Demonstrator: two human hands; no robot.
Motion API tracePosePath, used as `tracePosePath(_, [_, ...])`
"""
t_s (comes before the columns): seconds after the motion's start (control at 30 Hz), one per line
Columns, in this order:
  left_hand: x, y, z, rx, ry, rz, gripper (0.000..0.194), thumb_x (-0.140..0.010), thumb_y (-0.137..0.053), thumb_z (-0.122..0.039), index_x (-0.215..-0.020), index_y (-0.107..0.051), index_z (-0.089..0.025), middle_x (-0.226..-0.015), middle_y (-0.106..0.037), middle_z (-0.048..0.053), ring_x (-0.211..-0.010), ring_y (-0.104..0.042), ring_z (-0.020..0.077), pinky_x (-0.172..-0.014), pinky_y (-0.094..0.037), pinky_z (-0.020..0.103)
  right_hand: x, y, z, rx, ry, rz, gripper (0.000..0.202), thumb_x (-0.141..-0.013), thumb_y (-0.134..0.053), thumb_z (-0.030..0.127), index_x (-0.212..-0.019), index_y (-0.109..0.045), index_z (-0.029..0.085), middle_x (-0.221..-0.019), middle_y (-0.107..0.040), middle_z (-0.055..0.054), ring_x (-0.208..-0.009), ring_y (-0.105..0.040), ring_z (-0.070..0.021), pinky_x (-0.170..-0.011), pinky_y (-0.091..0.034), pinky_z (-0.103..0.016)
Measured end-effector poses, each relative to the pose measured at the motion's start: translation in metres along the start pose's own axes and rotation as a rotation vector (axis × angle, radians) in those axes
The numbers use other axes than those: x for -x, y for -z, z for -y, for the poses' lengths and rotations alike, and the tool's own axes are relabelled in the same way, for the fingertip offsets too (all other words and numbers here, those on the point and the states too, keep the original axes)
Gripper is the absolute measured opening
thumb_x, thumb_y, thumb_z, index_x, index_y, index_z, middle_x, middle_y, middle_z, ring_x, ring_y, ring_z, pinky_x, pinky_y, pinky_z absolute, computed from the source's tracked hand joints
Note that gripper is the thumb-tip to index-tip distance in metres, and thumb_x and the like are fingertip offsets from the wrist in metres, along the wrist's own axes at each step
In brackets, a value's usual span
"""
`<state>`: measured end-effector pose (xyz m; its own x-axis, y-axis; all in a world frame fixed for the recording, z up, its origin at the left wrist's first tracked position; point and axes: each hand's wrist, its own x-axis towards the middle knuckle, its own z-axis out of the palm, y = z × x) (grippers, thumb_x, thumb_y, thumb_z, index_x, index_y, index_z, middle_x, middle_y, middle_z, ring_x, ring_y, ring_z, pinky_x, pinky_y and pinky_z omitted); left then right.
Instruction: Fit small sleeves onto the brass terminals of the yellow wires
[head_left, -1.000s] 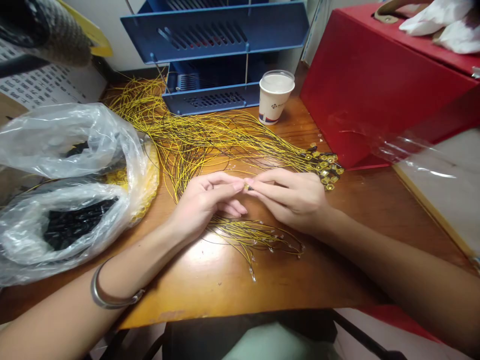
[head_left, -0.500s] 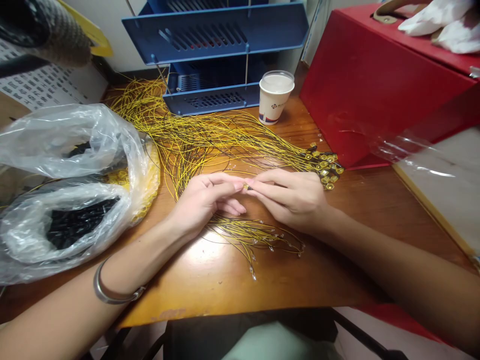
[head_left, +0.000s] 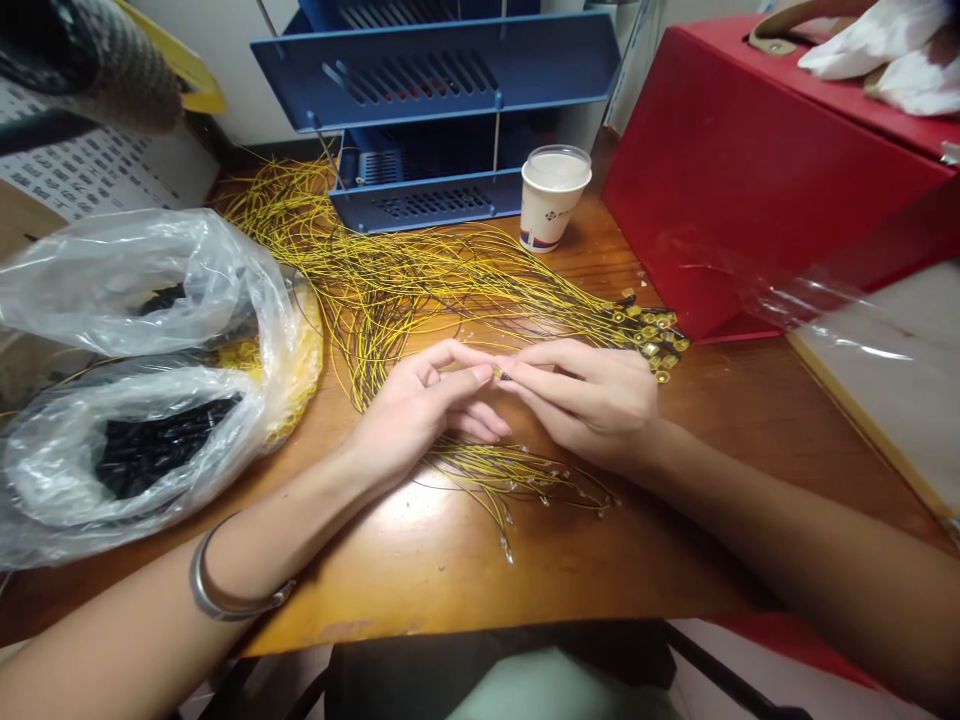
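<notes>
My left hand (head_left: 420, 400) and my right hand (head_left: 592, 395) meet at the fingertips over the table. Between their pinched thumbs and fingers is a small yellow and black piece (head_left: 501, 373), mostly covered by the fingers. The lower fingers of my left hand are loosely curled. Under my hands lies a bunch of yellow and black wires (head_left: 487, 465) with small clear ends. Behind them a larger bundle of yellow and black wires (head_left: 420, 265) stretches right, ending in yellow hexagonal pieces (head_left: 652, 335).
Plastic bags (head_left: 150, 450) with black parts stand at the left on the wooden table (head_left: 600, 560). A blue tray rack (head_left: 450, 75) and a paper cup (head_left: 553, 200) are at the back. A red box (head_left: 750, 170) stands at the right.
My left hand has shifted slightly right, and its lower fingers have moved a little right and down. Both hands keep their pinch; the whole view has shifted slightly.
</notes>
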<state>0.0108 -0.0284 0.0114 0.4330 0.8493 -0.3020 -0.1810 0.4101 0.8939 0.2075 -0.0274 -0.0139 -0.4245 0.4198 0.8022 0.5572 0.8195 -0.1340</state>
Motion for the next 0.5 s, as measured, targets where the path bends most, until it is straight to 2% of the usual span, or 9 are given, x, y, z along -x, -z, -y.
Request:
tracePosePath(0.3, [-0.0025,0.0013,-0.0003,0.023,0.038,-0.027,0.008,-0.084,-0.066,-0.018,-0.086,-0.061,-0.013,-0.064,-0.073,0.004,-0.054,-0.072,0.0146,-0.053,-0.059,0.018,-0.0013,0.0005,0.0008,-0.015,0.003,0.023,0.014,-0.091,-0.066,0.024,-0.097,-0.076,0.015,-0.089,-0.077,-0.004,-0.070,-0.069,-0.0097,-0.062,-0.052,-0.020])
tracePosePath(0.5, [-0.0029,0.0014,0.0013,0.026,0.044,-0.031,0.008,-0.082,-0.066,-0.016,-0.088,-0.061,-0.014,-0.064,-0.074,0.006,-0.054,-0.072,0.0152,-0.054,-0.059,0.019,-0.0013,0.0010,0.0009,-0.010,-0.016,0.042,0.013,-0.092,-0.064,0.023,-0.096,-0.076,0.019,-0.091,-0.078,-0.003,-0.071,-0.070,-0.0105,-0.064,-0.053,-0.020])
